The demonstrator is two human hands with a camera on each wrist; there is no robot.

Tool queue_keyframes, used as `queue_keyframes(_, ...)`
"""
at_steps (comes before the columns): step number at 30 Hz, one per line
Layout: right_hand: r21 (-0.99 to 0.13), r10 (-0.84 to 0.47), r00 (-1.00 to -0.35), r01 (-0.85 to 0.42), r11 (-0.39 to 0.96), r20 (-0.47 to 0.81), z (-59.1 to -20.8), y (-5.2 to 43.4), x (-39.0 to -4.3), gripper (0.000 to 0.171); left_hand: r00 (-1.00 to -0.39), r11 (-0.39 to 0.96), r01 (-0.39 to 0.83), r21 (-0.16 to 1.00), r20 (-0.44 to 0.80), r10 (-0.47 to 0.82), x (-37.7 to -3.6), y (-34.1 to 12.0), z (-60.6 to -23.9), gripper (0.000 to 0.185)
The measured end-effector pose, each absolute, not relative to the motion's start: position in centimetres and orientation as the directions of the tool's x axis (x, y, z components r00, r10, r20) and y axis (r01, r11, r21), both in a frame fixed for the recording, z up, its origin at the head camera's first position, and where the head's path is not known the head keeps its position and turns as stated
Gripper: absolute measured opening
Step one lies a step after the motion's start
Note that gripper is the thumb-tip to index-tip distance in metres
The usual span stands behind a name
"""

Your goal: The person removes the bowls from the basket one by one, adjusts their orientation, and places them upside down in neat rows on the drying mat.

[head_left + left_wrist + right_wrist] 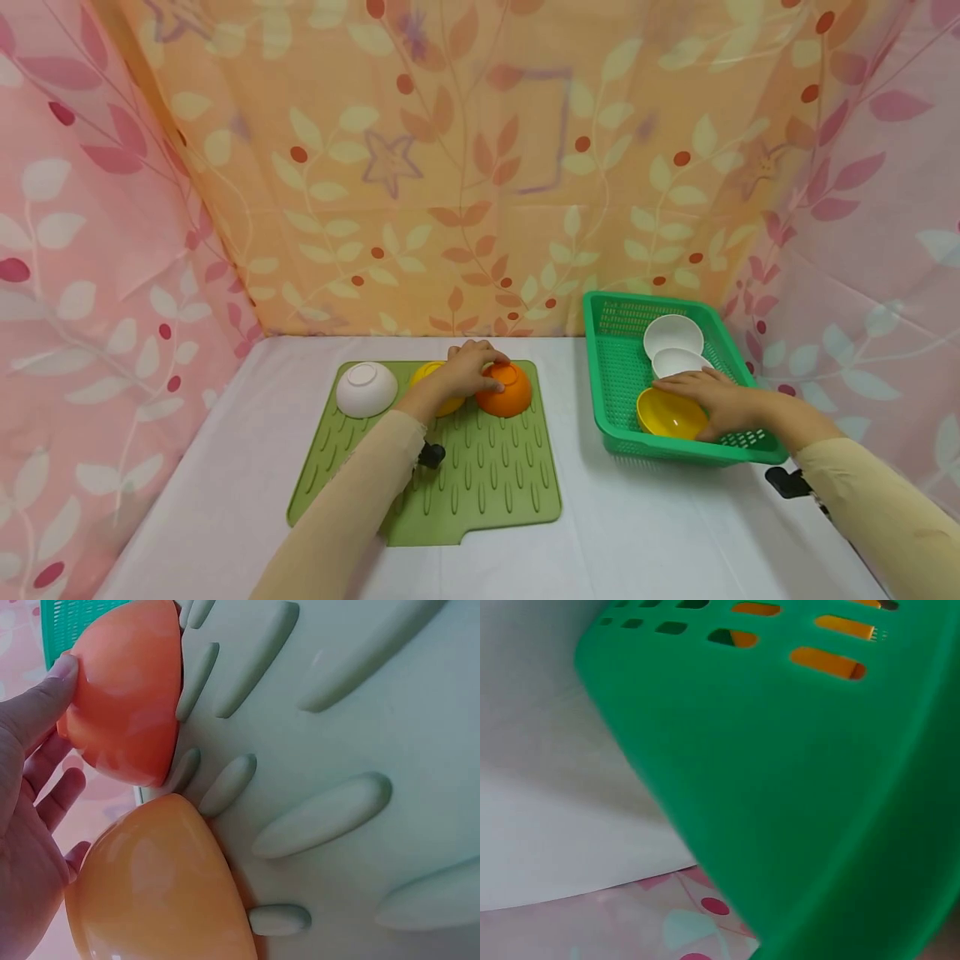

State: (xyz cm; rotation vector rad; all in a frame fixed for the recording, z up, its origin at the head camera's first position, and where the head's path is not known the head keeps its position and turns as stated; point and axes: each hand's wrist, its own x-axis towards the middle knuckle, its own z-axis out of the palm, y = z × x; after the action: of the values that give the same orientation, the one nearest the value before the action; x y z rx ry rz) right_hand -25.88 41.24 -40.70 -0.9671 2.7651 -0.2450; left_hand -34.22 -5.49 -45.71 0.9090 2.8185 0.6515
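Note:
On the green drying mat (487, 500), my left hand (471, 371) holds an upside-down orange bowl (512, 398) near its base. The left wrist view shows the thumb (64, 671) against the bowl's base and the other fingers partly behind it. A yellow bowl (150, 892) stands upside down beside it, partly covered by my left wrist in the head view. My right hand (712, 402) grips a yellow bowl (663, 417) by its rim inside the green basket (596, 375). The right wrist view shows mostly the basket's wall (727, 742); the right hand is hidden there.
A whitish bowl (366, 393) lies upside down at the mat's back left. Two white bowls (672, 335) lie in the basket behind the yellow one. Patterned curtains (465, 208) enclose the back and sides of the white-covered table (622, 533).

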Motion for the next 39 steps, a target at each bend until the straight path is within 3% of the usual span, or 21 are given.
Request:
queue_keyframes(17, -0.112, -0.586, -0.796, -0.575, 0.811, -0.155, -41.3, 38.9, -26.8, 0.099, -0.808, 0.725, 0.549, 0.416, 0.042, 0.588, -34.2, -5.5, -45.8, 0.051)
queue_keyframes(25, -0.084, -0.584, -0.807, -0.578, 0.812, -0.090, -41.8, 38.6, -26.9, 0.096, -0.811, 0.727, 0.544, 0.419, 0.039, 0.584, -34.0, -5.6, -45.6, 0.050)
queue_keyframes(39, -0.160, -0.540, -0.835, -0.550, 0.819, 0.105, -39.7, 38.2, -26.5, 0.097, -0.823, 0.741, 0.532, 0.409, 0.042, 0.567, -33.7, -5.4, -45.5, 0.050)
